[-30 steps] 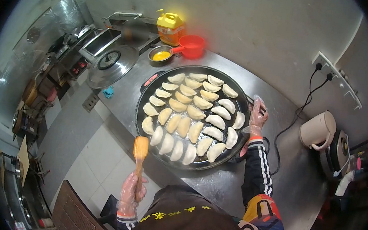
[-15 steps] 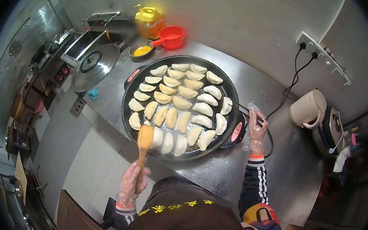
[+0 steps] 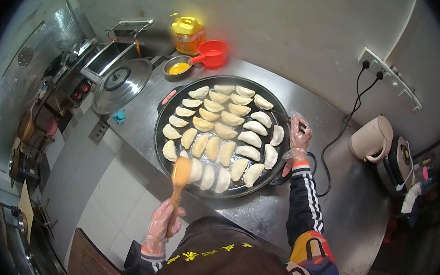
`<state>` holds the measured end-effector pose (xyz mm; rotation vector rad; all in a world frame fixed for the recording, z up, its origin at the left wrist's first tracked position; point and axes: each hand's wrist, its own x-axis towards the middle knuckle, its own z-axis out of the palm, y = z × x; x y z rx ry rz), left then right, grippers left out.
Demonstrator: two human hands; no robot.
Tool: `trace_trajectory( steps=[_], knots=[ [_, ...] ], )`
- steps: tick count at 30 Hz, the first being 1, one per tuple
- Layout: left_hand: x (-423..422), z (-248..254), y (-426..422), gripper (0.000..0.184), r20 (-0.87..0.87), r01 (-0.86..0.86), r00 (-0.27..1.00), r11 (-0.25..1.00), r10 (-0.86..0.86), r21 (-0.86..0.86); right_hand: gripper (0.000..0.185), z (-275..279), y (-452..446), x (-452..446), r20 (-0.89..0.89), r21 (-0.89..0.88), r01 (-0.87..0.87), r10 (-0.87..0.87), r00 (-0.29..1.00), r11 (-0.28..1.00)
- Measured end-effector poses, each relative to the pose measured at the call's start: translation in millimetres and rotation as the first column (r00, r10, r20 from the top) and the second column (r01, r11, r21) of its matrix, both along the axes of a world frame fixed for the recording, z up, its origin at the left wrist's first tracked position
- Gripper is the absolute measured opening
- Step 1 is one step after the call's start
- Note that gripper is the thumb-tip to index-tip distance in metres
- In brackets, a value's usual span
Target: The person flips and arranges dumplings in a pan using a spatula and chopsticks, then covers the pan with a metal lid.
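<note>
My left hand, in a clear plastic glove, is wrapped round the handle of a wooden spatula. The spatula's head hangs over the near left rim of a large round black pan and hides part of a dumpling. Also gloved, my right hand is above the pan's right edge and grips dark chopsticks. Their tips reach toward a dumpling at the upper right; I cannot tell whether they touch it. Rows of dumplings fill the pan, some yellowish on top, others white like the dumpling right of centre.
Behind the pan are a bowl of yellow liquid, a red dipper and a yellow jug. A glass lid leans at left. On the right stand a kettle, a cooker and black cords.
My right hand and the chopsticks have moved up along the pan's right side, away from the dumpling at the right rim. The spatula stays near the front left rim. The whole view has shifted slightly.
</note>
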<state>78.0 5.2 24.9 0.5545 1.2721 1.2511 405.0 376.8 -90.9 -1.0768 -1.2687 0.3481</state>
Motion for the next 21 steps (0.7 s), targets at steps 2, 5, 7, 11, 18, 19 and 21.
trace_trajectory(
  steps=[2,5,7,11,18,19,21],
  knots=[
    [2.0,8.3,13.6,0.05,-0.018,0.087,0.996,0.996,-0.087,0.012,0.026,-8.9,14.6,5.5,-0.072,-0.105,-0.019,0.011,0.997,0.994],
    [21.9,34.9,66.0,0.059,-0.076,0.276,0.959,0.959,-0.271,0.059,0.022,-11.8,31.7,14.5,-0.057,-0.34,0.008,-0.03,0.998,0.94],
    [36.8,31.3,110.1,0.066,-0.123,0.368,0.925,0.928,-0.359,0.054,0.026,12.9,24.9,17.7,-0.012,-0.346,0.005,-0.01,1.0,0.938],
    [82.9,38.9,194.6,0.066,-0.177,0.424,0.883,0.901,-0.434,-0.095,0.03,8.2,42.0,29.1,-0.022,-0.418,-0.026,0.019,1.0,0.908],
    [115.8,-20.0,300.3,0.041,-0.071,0.373,0.919,0.913,-0.388,-0.167,0.031,8.3,50.9,37.1,-0.321,-0.436,-0.335,0.204,0.925,0.835],
    [116.2,-26.5,309.0,0.036,-0.039,0.379,0.92,0.911,-0.39,-0.162,0.031,8.1,51.5,37.8,-0.37,-0.41,-0.379,0.228,0.901,0.83],
    [107.0,-66.2,329.4,0.022,-0.214,0.457,0.859,0.885,-0.466,-0.092,0.03,6.6,54.5,39.6,-0.406,-0.445,-0.39,0.206,0.89,0.806]
  ],
)
